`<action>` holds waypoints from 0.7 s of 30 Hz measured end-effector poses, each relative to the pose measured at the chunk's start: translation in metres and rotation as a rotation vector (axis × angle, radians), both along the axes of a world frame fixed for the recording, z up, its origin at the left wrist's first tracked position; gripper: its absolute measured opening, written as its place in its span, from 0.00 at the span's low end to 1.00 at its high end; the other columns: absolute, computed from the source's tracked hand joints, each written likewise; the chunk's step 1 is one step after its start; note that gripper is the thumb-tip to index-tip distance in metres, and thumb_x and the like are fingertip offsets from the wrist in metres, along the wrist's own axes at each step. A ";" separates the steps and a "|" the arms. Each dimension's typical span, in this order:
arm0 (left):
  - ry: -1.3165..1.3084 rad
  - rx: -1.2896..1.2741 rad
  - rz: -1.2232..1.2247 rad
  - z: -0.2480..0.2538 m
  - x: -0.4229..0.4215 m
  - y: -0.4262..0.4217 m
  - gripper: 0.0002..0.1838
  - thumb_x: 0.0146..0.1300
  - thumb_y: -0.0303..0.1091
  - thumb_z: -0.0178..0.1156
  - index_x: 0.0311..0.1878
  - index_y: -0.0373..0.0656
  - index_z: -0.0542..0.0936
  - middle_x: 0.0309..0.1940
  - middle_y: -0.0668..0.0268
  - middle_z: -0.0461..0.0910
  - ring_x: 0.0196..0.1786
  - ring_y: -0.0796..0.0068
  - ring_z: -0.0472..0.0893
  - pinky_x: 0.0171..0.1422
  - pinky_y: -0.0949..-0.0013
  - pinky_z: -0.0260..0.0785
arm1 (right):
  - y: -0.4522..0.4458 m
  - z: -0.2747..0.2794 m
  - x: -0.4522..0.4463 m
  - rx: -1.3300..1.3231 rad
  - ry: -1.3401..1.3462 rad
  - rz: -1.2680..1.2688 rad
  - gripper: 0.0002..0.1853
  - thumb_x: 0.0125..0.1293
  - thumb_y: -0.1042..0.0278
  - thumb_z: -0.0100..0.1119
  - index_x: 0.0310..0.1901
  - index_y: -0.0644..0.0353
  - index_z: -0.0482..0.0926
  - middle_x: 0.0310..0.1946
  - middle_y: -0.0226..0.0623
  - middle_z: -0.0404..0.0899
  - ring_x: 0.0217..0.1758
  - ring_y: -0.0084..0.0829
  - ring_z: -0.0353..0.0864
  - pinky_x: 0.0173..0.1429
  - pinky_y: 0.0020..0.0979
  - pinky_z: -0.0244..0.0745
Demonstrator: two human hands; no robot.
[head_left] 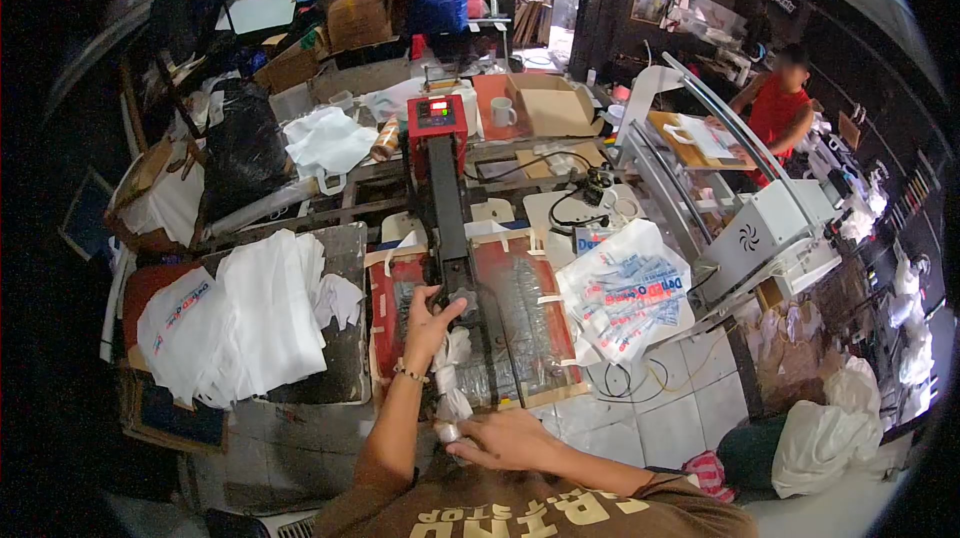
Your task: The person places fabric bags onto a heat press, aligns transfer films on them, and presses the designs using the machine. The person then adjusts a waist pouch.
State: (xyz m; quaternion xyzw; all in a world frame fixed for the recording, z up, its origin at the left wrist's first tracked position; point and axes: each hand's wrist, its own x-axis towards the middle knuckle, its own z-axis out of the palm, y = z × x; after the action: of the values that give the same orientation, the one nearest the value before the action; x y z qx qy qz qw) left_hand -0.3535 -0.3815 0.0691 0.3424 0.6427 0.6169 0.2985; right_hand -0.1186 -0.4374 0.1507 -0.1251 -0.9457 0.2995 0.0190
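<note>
A heat press with a red control box (437,114) and a long dark arm (447,208) stands in front of me. Its handle (453,378), wrapped in white cloth, points toward my body. My right hand (505,440) is closed around the near end of this handle. My left hand (428,326) lies against the side of the press arm by a knob, thumb stretched out; some of its fingers are hidden. Beneath the arm is the flat press bed (525,323), edged with tape. White printed bags (630,288) lie fanned to the right.
A stack of white bags (255,313) lies on a board at the left. A large grey machine (755,233) stands at the right, with a person in red (778,113) behind it. A white mug (502,113) and a cardboard tray (553,106) sit at the back.
</note>
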 end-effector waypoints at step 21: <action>-0.024 -0.041 0.020 0.020 0.007 -0.003 0.29 0.56 0.41 0.77 0.54 0.37 0.73 0.36 0.72 0.73 0.35 0.82 0.69 0.42 0.74 0.66 | -0.001 -0.002 0.001 0.005 0.042 -0.006 0.30 0.74 0.37 0.45 0.44 0.58 0.83 0.30 0.45 0.84 0.30 0.52 0.84 0.34 0.51 0.77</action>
State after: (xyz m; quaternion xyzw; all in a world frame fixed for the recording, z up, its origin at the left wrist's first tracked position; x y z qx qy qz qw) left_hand -0.3467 -0.3848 0.0895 0.3223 0.6549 0.6107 0.3070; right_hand -0.1180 -0.4388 0.1482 -0.1214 -0.9454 0.2997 0.0402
